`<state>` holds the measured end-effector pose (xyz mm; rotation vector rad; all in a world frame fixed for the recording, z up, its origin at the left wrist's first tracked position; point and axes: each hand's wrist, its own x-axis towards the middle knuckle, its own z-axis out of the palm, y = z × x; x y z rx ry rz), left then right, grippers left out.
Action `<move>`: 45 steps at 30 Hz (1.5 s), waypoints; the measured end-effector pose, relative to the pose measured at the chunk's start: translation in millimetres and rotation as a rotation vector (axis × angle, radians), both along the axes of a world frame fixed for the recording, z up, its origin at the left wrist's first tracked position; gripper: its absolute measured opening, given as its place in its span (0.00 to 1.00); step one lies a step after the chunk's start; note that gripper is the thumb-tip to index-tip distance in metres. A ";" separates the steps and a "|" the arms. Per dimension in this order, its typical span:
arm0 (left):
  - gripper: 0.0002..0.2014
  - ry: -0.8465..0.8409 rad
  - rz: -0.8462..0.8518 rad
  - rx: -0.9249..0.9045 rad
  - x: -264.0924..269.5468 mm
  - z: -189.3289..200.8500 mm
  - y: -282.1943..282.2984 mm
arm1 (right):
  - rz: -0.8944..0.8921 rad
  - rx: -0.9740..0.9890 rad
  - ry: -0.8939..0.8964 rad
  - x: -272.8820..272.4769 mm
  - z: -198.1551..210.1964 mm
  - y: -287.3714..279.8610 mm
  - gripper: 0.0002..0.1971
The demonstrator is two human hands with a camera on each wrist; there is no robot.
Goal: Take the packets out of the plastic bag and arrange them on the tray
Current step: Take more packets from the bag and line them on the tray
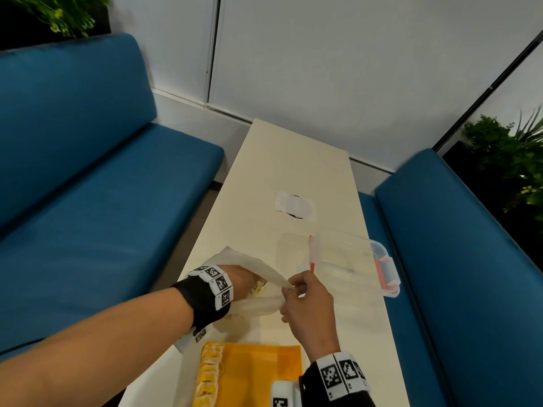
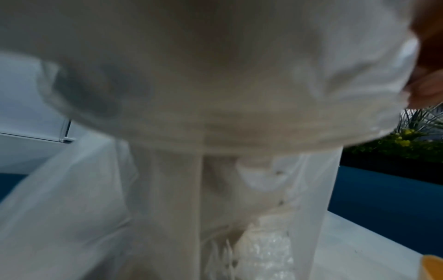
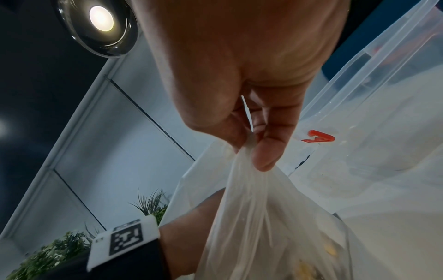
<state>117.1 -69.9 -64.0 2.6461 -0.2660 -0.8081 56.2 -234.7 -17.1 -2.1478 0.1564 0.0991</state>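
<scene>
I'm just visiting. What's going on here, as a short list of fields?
Left hand: reaching inside the plastic bag; fingers hidden
Right hand: pinching the bag's edge, holding it open
Packets: a row along the left edge of the yellow tray
Clear box: on the table, beyond the bag

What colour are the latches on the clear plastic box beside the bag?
Red-orange. The latches on the clear box show best in the head view.

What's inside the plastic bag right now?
The left hand is reaching inside the plastic bag, and yellow packets show through the film. Their number, and what its fingers hold, is hidden.
</scene>
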 end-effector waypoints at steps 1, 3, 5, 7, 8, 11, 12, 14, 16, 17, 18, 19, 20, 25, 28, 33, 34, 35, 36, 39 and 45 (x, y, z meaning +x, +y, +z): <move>0.11 -0.025 -0.023 -0.009 -1.8 6.9 2.1 | -0.002 0.010 0.007 -0.2 1.1 -0.1 0.07; 0.15 -0.070 -0.076 -0.033 -5.8 11.7 6.3 | -0.009 0.023 0.017 -0.1 1.9 -0.5 0.06; 0.20 -0.131 -0.112 -0.071 -7.7 9.4 8.6 | -0.015 0.027 0.023 0.4 2.3 -0.5 0.05; 0.22 -0.151 -0.127 -0.106 -10.8 10.5 12.1 | -0.013 0.026 0.029 0.5 2.9 0.4 0.05; 0.22 -0.159 -0.122 -0.125 -12.4 12.1 13.8 | -0.009 0.026 0.033 0.1 3.3 1.3 0.05; 0.22 -0.209 -0.127 -0.161 -18.3 17.5 19.0 | -0.001 0.024 0.039 -0.8 4.8 5.2 0.04; 0.21 -0.225 -0.123 -0.175 -19.6 17.2 20.8 | 0.001 0.019 0.036 -0.6 5.1 6.6 0.04; 0.19 -0.260 -0.103 -0.199 -23.8 19.9 23.7 | 0.000 0.016 0.030 0.2 5.5 8.6 0.04; 0.20 -0.323 -0.124 -0.230 -27.8 21.9 26.8 | -0.013 0.021 0.028 2.1 6.5 9.2 0.04; 0.22 -0.336 -0.116 -0.262 -30.7 25.3 28.2 | -0.020 0.022 0.029 3.3 7.1 9.1 0.04; 0.25 -0.351 -0.117 -0.293 -33.9 28.0 30.3 | -0.026 0.023 0.031 4.7 7.4 8.7 0.04; 0.26 -0.374 -0.110 -0.342 -37.3 31.4 32.6 | -0.033 0.026 0.033 6.2 7.4 8.3 0.04; 0.26 -0.403 -0.093 -0.391 -40.2 33.6 35.3 | -0.042 0.028 0.034 7.4 7.4 7.8 0.04; 0.23 -0.367 0.255 -0.858 -62.3 38.3 56.3 | -0.061 0.030 0.034 5.8 5.6 4.5 0.04; 0.19 -0.189 0.515 -1.260 -84.0 36.9 64.1 | -0.051 0.024 0.051 -2.2 4.5 1.2 0.03; 0.25 0.092 0.791 -1.662 -120.1 24.5 66.1 | 0.031 -0.224 -0.189 -32.3 20.0 6.0 0.17; 0.25 0.124 0.812 -1.690 -125.6 22.2 65.5 | 0.096 -0.201 -0.263 -41.6 24.4 9.8 0.19; 0.26 0.149 0.830 -1.709 -131.1 19.0 65.3 | 0.194 -0.173 -0.324 -51.3 27.5 14.1 0.21; 0.25 0.169 0.847 -1.718 -136.3 16.8 65.0 | 0.311 -0.154 -0.360 -60.7 28.6 18.4 0.22; 0.25 0.230 0.860 -1.728 -150.8 7.4 65.3 | 0.627 -0.188 -0.322 -81.4 32.4 31.1 0.27; 0.26 0.277 0.876 -1.710 -171.5 -7.8 66.9 | 0.841 -0.334 -0.288 -84.4 33.6 52.2 0.29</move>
